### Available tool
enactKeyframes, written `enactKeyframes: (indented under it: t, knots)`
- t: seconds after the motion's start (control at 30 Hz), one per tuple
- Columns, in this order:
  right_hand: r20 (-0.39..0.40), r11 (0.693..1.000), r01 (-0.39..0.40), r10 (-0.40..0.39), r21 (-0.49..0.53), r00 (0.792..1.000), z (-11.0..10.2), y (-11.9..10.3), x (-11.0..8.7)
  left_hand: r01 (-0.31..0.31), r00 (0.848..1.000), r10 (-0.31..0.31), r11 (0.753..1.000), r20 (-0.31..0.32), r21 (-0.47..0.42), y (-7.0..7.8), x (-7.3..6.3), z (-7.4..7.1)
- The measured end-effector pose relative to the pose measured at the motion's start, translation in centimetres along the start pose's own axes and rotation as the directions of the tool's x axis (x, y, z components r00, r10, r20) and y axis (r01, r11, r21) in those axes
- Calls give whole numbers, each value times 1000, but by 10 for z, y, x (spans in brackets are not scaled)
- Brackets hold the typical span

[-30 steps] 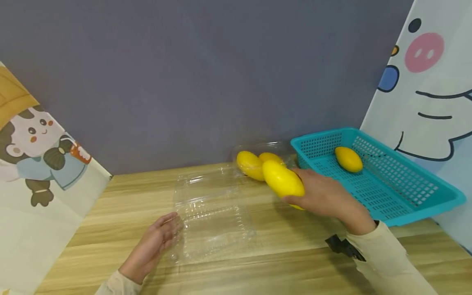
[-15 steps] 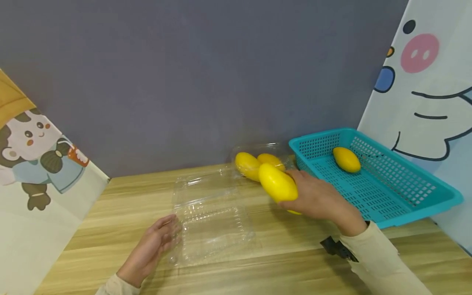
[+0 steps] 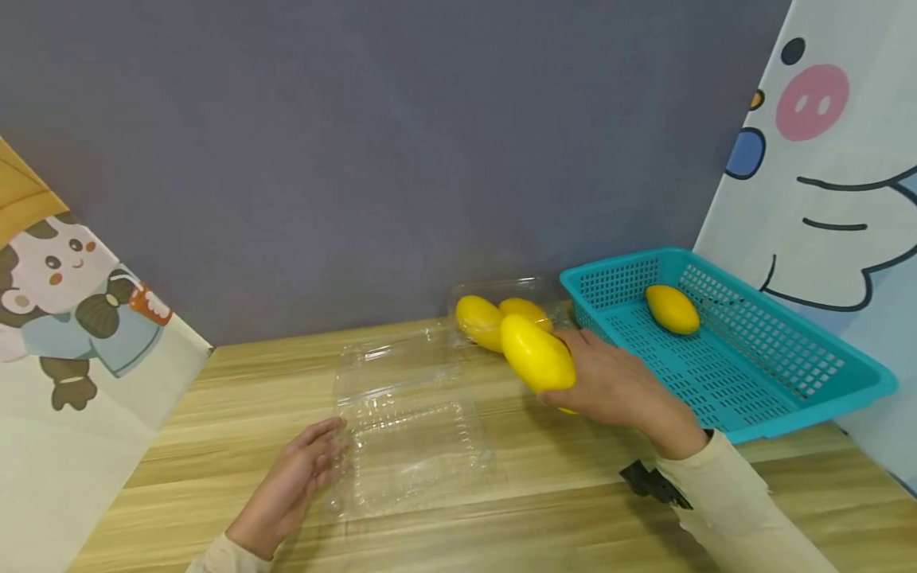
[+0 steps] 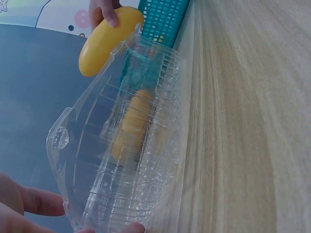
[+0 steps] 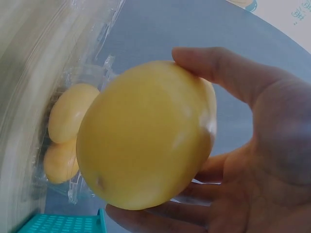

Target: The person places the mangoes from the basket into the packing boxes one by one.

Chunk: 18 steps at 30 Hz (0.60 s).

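My right hand (image 3: 609, 378) grips a yellow mango (image 3: 536, 354), held tilted above the table. In the right wrist view the thumb (image 5: 209, 60) lies on one side of the mango and the other fingers on the opposite side. A clear plastic clamshell box (image 3: 419, 446) lies opened on the table, its lid (image 3: 397, 370) folded back towards the wall. My left hand (image 3: 294, 481) is at the box's left side. Its fingertips (image 4: 48, 203) touch the rim in the left wrist view, with fingers loosely bent. Nothing but wood shows through the box in the head view.
Right of the hands stands a teal basket (image 3: 738, 390) with one mango (image 3: 672, 309) inside. Against the grey wall (image 3: 401, 159), a second clear box (image 3: 497, 286) holds two mangoes (image 3: 478, 321). Printed panels stand left and right of the wooden table (image 3: 559, 517).
The view has shifted slightly. My right hand, still holding the mango, has moved a little to the left. The left hand stays at the box's side.
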State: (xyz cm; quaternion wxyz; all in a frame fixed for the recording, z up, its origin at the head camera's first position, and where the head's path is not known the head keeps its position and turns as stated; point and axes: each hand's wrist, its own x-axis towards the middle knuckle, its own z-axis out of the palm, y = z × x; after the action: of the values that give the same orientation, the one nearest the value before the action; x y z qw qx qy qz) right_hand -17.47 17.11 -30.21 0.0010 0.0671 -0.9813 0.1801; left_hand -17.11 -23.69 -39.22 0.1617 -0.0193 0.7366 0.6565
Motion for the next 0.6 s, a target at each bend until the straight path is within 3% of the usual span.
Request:
enactKeyframes:
  t: [0.6]
  knots:
    - [-33, 999, 48, -49, -19, 998, 4, -8, 1, -2, 1000, 2, 1000, -22, -4, 1, 0, 3]
